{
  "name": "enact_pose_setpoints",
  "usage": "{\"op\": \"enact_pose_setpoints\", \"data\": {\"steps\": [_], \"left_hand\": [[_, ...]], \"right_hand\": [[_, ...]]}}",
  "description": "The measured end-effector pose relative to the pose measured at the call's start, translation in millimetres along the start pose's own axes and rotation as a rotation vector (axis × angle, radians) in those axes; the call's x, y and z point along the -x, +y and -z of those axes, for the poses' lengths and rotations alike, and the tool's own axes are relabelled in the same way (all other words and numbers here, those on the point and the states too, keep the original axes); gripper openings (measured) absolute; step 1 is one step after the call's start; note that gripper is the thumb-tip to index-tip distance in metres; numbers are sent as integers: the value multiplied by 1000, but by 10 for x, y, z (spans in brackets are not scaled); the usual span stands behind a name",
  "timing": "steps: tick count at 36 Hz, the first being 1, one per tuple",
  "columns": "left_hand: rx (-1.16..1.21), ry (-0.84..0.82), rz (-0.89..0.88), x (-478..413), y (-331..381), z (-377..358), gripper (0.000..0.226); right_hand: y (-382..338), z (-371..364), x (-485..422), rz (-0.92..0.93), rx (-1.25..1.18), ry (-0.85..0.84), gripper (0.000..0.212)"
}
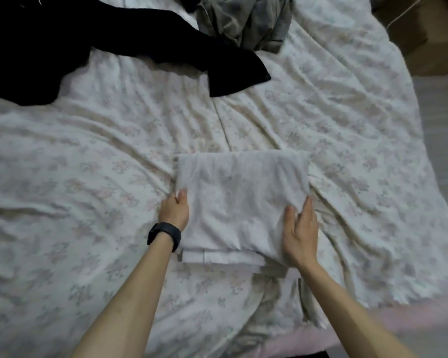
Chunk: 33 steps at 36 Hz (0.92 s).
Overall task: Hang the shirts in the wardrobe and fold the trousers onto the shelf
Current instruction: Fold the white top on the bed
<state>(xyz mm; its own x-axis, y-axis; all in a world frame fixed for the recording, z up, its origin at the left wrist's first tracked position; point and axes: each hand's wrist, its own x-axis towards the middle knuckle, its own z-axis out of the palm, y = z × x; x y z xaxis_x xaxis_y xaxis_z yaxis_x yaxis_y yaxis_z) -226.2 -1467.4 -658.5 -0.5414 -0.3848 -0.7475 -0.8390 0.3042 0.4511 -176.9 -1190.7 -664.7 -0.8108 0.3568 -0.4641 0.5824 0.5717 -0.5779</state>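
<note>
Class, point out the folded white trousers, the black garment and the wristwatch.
trousers (241, 202): head view, middle of the top fold.
black garment (153, 37): head view, middle of its long stretched-out part.
watch (164, 235): head view, strap on the left wrist.

Folded trousers (243, 197) hide the left hand's (173, 211) fingertips; black garment (62, 47) cropped.

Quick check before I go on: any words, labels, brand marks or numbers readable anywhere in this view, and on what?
No text can be read.
Folded white trousers: no tag or print showing.
Black wristwatch: nothing legible.
Black garment and grey garment: no lettering visible.
Cardboard box: blurred, no print made out.
</note>
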Motion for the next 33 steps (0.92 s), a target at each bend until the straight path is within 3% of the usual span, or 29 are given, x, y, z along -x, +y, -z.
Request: {"op": "enact_pose_setpoints", "data": {"steps": [4,8,13,16,18,21,26,33], "left_hand": [[230,-137,100,-212,-71,159,65],[535,-324,215,-231,-10,201,23],[627,-499,203,-222,32,266,30],[645,-573,166,-173,38,251,38],[653,-547,123,-134,28,211,32],[680,-463,50,-102,10,172,42],[635,-347,-16,65,24,272,48],[634,-293,-27,612,99,750,51]], "right_hand": [[-198,278,-302,-186,-148,-123,38],[-234,499,-492,-205,-175,-326,39],[-215,654,-629,-247,-307,-494,24],[-155,648,-596,-210,-379,-469,33],[-71,608,-546,-204,-363,-366,43],[-7,585,-498,-165,-332,-251,54],[-111,585,-412,-84,-268,-158,47],[-585,1093,-210,-100,-366,-383,39]]}}
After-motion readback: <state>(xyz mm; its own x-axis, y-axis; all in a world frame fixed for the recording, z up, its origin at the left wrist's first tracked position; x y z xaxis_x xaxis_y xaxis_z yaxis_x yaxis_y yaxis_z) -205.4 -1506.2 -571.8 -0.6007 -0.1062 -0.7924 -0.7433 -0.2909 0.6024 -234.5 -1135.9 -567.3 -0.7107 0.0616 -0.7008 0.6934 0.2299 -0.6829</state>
